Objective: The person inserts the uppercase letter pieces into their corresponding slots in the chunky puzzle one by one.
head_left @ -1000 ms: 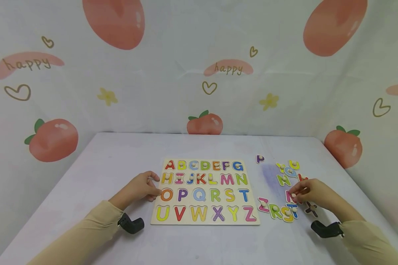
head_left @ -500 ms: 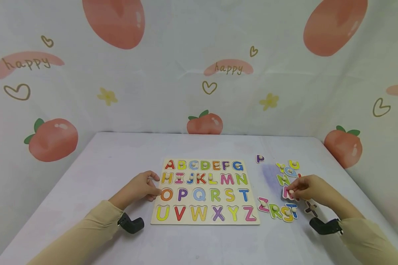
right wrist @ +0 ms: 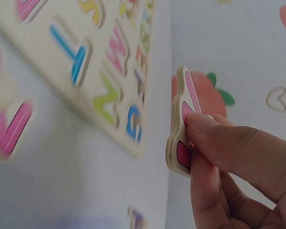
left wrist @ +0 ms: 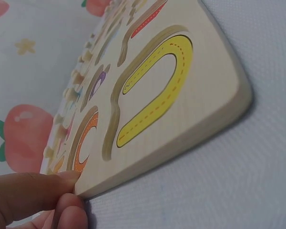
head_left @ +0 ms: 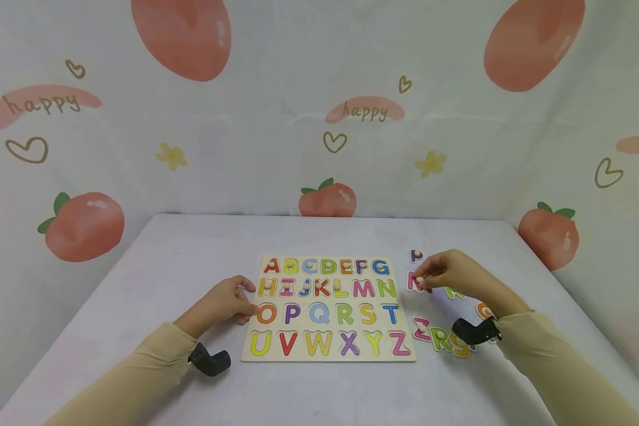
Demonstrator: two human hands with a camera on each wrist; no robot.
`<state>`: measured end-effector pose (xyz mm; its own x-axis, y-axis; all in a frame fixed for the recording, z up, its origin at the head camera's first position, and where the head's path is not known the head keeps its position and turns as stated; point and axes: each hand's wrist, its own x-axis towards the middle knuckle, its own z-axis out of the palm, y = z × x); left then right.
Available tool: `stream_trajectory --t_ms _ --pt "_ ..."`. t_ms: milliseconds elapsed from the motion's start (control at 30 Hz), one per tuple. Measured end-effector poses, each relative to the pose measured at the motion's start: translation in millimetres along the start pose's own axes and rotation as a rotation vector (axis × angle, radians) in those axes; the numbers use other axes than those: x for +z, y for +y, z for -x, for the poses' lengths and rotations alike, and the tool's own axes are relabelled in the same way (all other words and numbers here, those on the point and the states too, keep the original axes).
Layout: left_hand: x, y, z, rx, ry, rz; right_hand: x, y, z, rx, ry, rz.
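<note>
A wooden alphabet board (head_left: 327, 358) lies on the table. Knobbed letters fill its first row and the second row through L; the other recesses show printed letters. My left hand (head_left: 223, 299) holds the board's left edge beside the O, thumb (left wrist: 33, 191) on top and fingers against the side. Just right of the board, my right hand (head_left: 449, 273) pinches a pink M piece (head_left: 412, 281) by its knob. In the right wrist view the M piece (right wrist: 177, 117) stands on edge, raised off the table, with thumb and fingertips on its pink face.
Right of the board lie loose knobbed letters: a purple P (head_left: 416, 255) at the back, a pink Z (head_left: 421, 329), a green R (head_left: 441, 339) and a yellow S (head_left: 460, 347) nearer. A green N (head_left: 454, 292) and an orange piece (head_left: 484, 310) are partly hidden by the right arm.
The right hand has lifted the pink M from the pile at the right and carried it left and away, close to the board. The left hand stays at the board's edge.
</note>
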<state>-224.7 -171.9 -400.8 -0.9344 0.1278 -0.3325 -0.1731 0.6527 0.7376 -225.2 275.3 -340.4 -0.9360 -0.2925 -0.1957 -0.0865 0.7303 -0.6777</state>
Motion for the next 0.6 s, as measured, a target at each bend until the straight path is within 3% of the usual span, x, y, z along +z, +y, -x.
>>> stream_trajectory --t_ms 300,600 --pt "-0.2 -0.8 -0.8 0.0 -0.002 0.004 34.0 -33.5 -44.0 -0.073 -0.045 0.005" --pt "-0.5 -0.6 -2.4 -0.003 0.003 -0.003 65.3 -35.2 -73.1 -0.084 -0.071 0.005"
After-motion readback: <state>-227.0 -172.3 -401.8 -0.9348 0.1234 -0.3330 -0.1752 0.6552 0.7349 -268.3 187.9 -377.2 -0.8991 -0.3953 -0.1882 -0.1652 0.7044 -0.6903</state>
